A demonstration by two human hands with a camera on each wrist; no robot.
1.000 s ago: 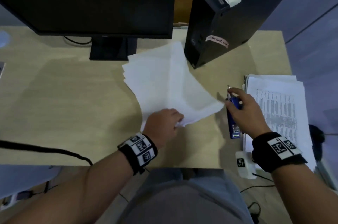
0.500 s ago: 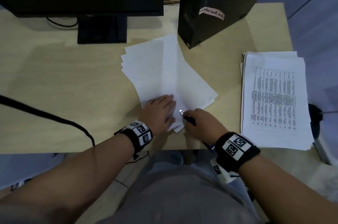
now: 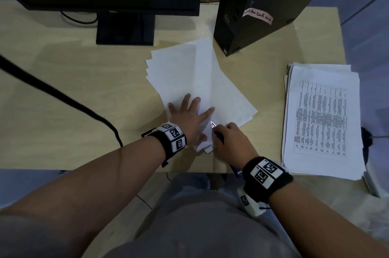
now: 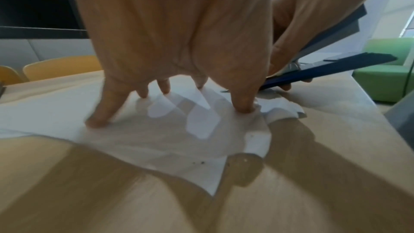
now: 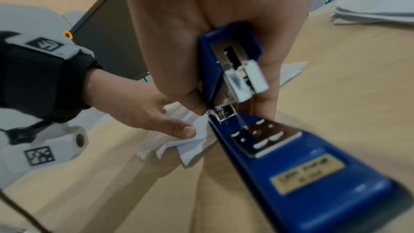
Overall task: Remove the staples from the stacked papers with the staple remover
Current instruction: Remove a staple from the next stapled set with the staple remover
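Note:
A loose stack of white papers [image 3: 200,80] lies fanned in the middle of the wooden desk [image 3: 63,110]. My left hand [image 3: 189,112] presses flat on its near part with the fingers spread; the fingertips [image 4: 244,107] bear down on the sheets. My right hand [image 3: 228,139] grips the blue stapler-shaped staple remover [image 5: 291,157]. Its metal tip [image 3: 213,125] sits at the crumpled near corner of the papers [image 5: 192,141], just beside my left thumb [image 5: 186,130]. The staple itself is too small to make out.
A monitor on its stand [image 3: 124,28] stands at the back left and a black computer tower [image 3: 263,5] at the back right. A stack of printed sheets [image 3: 322,120] lies at the right. A black cable [image 3: 63,97] crosses the left side. The desk's front edge runs under my wrists.
My right hand has carried the staple remover from the papers' right side to their near corner. My left hand has gone from curled on the sheets to flat with spread fingers.

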